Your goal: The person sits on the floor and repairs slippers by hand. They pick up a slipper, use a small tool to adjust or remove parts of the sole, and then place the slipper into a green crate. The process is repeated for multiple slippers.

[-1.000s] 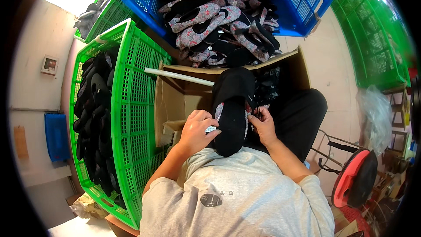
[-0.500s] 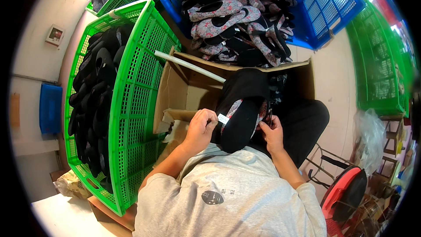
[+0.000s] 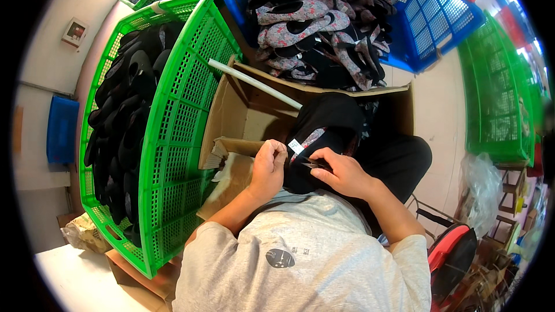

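Observation:
A black fabric shoe (image 3: 299,180) with floral lining lies over my lap, a small white label (image 3: 296,146) at its opening edge. At the shoe's left side, my left hand (image 3: 268,169) is closed, thumb against curled fingers. What it pinches, if anything, is too small to make out. My right hand (image 3: 350,175) reaches across the shoe from the right and grips small thread snips (image 3: 311,164). Their blades point left, just below the label, toward my left hand. My right hand covers part of the shoe's opening.
An open cardboard box (image 3: 222,107) stands before my knees, with a white pole (image 3: 254,84) across its corner. On the left is a green crate (image 3: 188,98) of black shoes. Floral shoes (image 3: 303,29) pile up ahead by a blue crate (image 3: 419,23). A red-and-black seat (image 3: 454,260) is at right.
My right hand has moved left and across the shoe from its right edge, bringing the snips beside the label. My left hand stays at the shoe's left side.

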`<state>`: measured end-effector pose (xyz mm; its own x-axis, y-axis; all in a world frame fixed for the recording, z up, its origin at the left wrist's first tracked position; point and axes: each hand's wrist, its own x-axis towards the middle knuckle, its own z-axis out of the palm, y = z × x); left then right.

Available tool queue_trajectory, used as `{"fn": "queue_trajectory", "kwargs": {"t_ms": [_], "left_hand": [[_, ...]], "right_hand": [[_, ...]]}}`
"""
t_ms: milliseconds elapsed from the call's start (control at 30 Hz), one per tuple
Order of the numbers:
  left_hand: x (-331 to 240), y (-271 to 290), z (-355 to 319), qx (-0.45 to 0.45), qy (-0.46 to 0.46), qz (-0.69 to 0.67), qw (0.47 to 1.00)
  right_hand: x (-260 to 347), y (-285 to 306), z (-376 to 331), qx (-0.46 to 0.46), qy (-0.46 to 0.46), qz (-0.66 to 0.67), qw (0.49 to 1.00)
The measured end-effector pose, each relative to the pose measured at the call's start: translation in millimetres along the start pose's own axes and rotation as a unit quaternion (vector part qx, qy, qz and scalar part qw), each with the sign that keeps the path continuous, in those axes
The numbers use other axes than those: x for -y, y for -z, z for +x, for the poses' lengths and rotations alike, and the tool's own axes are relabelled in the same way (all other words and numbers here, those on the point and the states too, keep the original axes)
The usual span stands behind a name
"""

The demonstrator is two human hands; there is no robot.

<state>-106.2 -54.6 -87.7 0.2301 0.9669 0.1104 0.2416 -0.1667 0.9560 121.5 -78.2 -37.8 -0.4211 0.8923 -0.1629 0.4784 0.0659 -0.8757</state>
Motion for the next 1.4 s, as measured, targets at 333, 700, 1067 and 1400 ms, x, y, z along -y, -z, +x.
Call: {"fn": "queue_trajectory", "kwargs": {"t_ms": [333,700,1067,1400], "left_hand": [[4.5,-3.3,0.8,-0.011,-0.006,-0.047,0.999],[6.5,-2.1,7.3,-0.009,-0.012,-0.054,0.998],[-81.6,-40.8,120.4,-0.013,-0.378,0.085,0.922],[-79.5,-162.2,164.8,0.305,-0.437,0.322,0.782]], "right_hand": [[30.0,5.4,36.8,0.073,-0.023,-0.190,0.979],[25.9,4.1,39.7,0.054,-0.004,-0.201,0.978],[-20.8,-52.6,-22.0,-0.033,0.068,0.190,0.979],[-32.9,-63.0,-26.2,-0.085,0.103,0.232,0.964]]}}
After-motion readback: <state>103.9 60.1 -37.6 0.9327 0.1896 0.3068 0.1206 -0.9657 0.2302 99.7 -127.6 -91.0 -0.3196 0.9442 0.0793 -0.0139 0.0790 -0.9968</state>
